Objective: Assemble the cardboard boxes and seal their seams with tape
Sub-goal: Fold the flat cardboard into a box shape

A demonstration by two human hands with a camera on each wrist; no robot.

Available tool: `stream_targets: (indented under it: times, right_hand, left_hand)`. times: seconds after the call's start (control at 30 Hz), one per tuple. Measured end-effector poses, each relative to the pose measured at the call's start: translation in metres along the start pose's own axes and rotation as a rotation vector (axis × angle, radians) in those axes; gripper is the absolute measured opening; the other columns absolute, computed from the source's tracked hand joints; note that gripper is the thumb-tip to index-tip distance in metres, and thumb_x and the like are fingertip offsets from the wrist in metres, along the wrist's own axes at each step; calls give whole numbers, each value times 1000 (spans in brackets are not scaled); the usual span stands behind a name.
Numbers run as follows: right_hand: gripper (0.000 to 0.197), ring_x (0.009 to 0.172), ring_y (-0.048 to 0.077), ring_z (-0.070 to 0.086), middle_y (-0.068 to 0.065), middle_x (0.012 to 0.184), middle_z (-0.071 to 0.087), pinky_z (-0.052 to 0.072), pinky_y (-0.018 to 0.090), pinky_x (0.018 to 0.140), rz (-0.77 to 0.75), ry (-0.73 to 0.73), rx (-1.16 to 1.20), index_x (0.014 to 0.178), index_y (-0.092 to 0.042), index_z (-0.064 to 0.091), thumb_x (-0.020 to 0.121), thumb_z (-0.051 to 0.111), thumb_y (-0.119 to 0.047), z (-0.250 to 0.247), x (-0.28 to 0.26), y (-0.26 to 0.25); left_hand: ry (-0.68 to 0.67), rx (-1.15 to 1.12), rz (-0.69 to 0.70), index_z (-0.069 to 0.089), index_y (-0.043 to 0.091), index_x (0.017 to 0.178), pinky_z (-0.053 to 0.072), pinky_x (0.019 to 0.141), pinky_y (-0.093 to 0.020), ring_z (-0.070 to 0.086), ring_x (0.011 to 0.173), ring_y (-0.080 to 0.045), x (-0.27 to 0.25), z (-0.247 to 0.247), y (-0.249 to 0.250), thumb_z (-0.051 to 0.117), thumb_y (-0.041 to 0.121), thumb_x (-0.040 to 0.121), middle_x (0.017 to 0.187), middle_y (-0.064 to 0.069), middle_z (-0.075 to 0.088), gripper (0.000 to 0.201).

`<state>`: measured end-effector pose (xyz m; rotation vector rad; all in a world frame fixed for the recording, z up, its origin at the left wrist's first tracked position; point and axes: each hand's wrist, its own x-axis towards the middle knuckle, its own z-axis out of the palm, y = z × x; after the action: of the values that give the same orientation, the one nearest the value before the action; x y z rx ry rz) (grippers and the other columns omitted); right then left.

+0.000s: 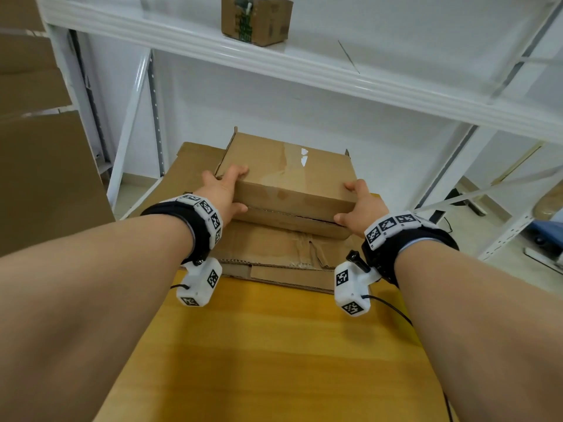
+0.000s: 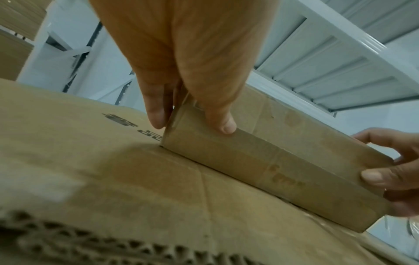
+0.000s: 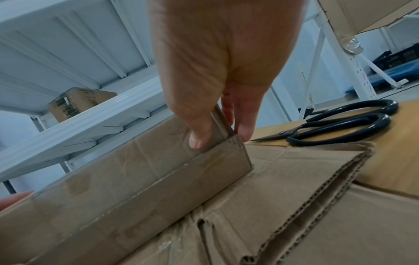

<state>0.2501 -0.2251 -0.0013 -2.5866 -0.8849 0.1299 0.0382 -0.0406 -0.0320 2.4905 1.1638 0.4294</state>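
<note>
Cardboard box [image 1: 289,181] sits on flattened cardboard sheets [image 1: 274,254] at far end of wooden surface [image 1: 274,345]. Left hand [image 1: 224,191] pinches its left near corner, thumb on front; right hand [image 1: 362,205] pinches right near corner. Fingers mostly hidden behind box. Dark print on sheets blurred, unreadable. Scissors [image 3: 340,123] lie right. Shelf box [image 1: 256,18] label illegible.

Arms: bare from the elbow down, no sleeves showing.
Left wrist band [image 1: 195,220]: was black, topped with white blocks bearing black-and-white square markers.
Right wrist band [image 1: 396,239]: was black, with the same marker blocks and a pale blue edge.
Left wrist camera [image 1: 199,283]: was a white housing with markers and a thin black cable.
Right wrist camera [image 1: 352,287]: was white, marked, with a black knob and cable.
</note>
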Motion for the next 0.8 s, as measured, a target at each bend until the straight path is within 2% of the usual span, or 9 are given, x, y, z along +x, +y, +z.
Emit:
stream_targets:
  times: [0.1, 0.17, 0.2, 0.3, 0.4, 0.5, 0.57, 0.7, 0.8]
  right_hand:
    - [89, 95, 25, 55, 6, 120, 51, 47, 33, 77, -13, -56, 79, 146, -35, 22, 80, 81, -28, 4, -4, 4]
    - [102, 91, 23, 56, 2, 112, 50, 49, 33, 77, -26, -69, 60, 148, -36, 16, 74, 86, -23, 8, -7, 4]
    - [105, 84, 21, 58, 2, 107, 53, 50, 33, 72, -26, -48, 27, 147, -37, 14, 73, 87, -19, 11, -7, 4]
    - [97, 65, 19, 59, 7, 92, 61, 51, 31, 55, -13, 53, -22, 144, -39, 16, 78, 81, -9, 21, -6, 2]
    - [90, 70, 22, 60, 9, 92, 61, 52, 34, 60, -25, 91, -16, 143, -35, 21, 80, 78, -7, 18, -4, 0]
    - [88, 68, 17, 54, 1, 85, 53, 44, 28, 56, -57, 70, -16, 144, -34, 22, 80, 78, -10, 4, -4, -2]
    - [88, 70, 18, 55, 1, 90, 54, 45, 29, 60, -65, 59, 8, 144, -34, 22, 80, 79, -15, -6, -6, -3]
    - [84, 93, 29, 61, 5, 111, 58, 53, 40, 80, -101, 60, 132, 143, -34, 26, 80, 80, -26, -27, -16, -6]
    - [79, 93, 28, 60, 4, 114, 54, 52, 38, 79, -157, 64, 214, 145, -33, 25, 85, 76, -29, -47, -25, -11]
  left_hand:
    - [5, -23, -27, 21, 46, 135, 42, 55, -30, 49, 63, -21, 5, 3, 2, 64, 36, 88, 126, -13, 32, 65]
    - [12, -28, -34, 22, 46, 134, 43, 53, -29, 51, 62, -22, 8, 4, 1, 65, 36, 88, 124, -13, 32, 64]
    - [16, -30, -38, 22, 46, 134, 41, 50, -27, 52, 62, -23, 9, 4, 1, 65, 36, 88, 123, -12, 32, 63]
    - [30, -42, -29, 22, 46, 134, 38, 46, -25, 52, 60, -22, 9, 4, 0, 64, 36, 88, 122, -12, 33, 63]
    - [34, -84, -22, 24, 48, 134, 39, 46, -25, 53, 62, -23, 10, 0, 1, 66, 35, 87, 123, -11, 33, 64]
    - [47, -154, -35, 25, 51, 132, 41, 49, -25, 54, 66, -24, 10, -12, 2, 69, 33, 85, 125, -11, 33, 67]
    - [65, -192, -19, 25, 51, 131, 46, 58, -29, 55, 73, -26, 9, -23, 4, 70, 35, 84, 124, -10, 34, 68]
    - [112, -289, -3, 26, 53, 125, 51, 85, -46, 53, 93, -35, 9, -58, 14, 72, 38, 78, 119, -8, 36, 67]
    - [141, -394, -19, 30, 52, 126, 47, 95, -50, 52, 99, -40, 8, -86, 25, 72, 34, 78, 125, -11, 34, 66]
